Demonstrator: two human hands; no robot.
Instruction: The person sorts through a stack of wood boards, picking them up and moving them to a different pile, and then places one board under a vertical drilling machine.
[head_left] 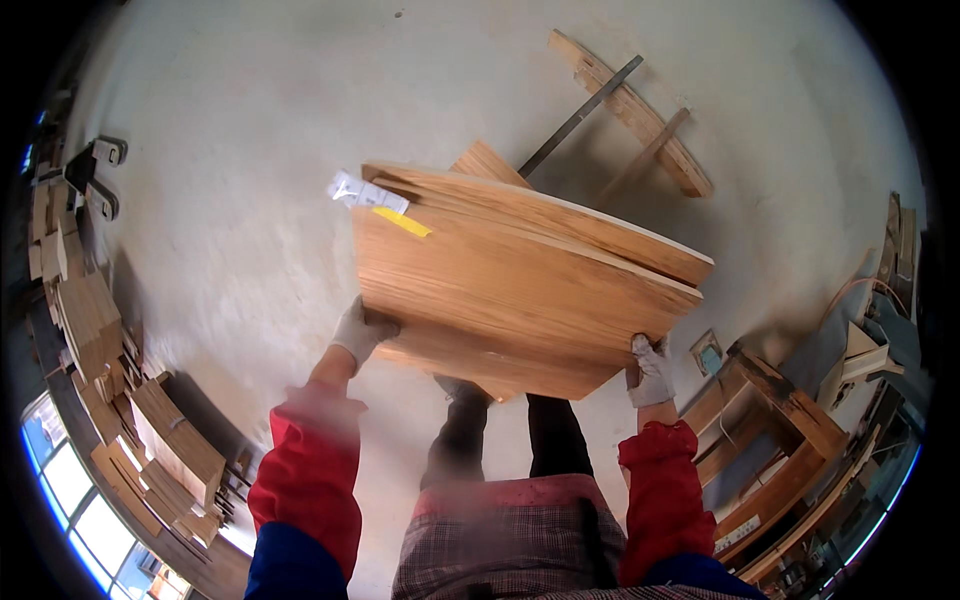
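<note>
A broad brown wooden board (pixel 500 285) is tilted in front of my legs, held by both hands. Its left edge is in my gloved left hand (pixel 358 332), whose fingers reach onto or behind the board. My gloved right hand (pixel 652 372) grips the lower right corner, fingertips on the face. Against the far edge lies a second wooden board (pixel 560 216), with a narrow gap between the two. Near the upper left corner are a white paper label (pixel 372 194) in clear plastic and a strip of yellow tape (pixel 403 222).
Beyond the boards, a wooden beam (pixel 640 115) with a dark crossbar (pixel 585 113) lies low over the concrete floor (pixel 230 130). Stacked wooden panels (pixel 180 440) line the left side. At right stands a wooden workbench (pixel 790 400), cluttered around it.
</note>
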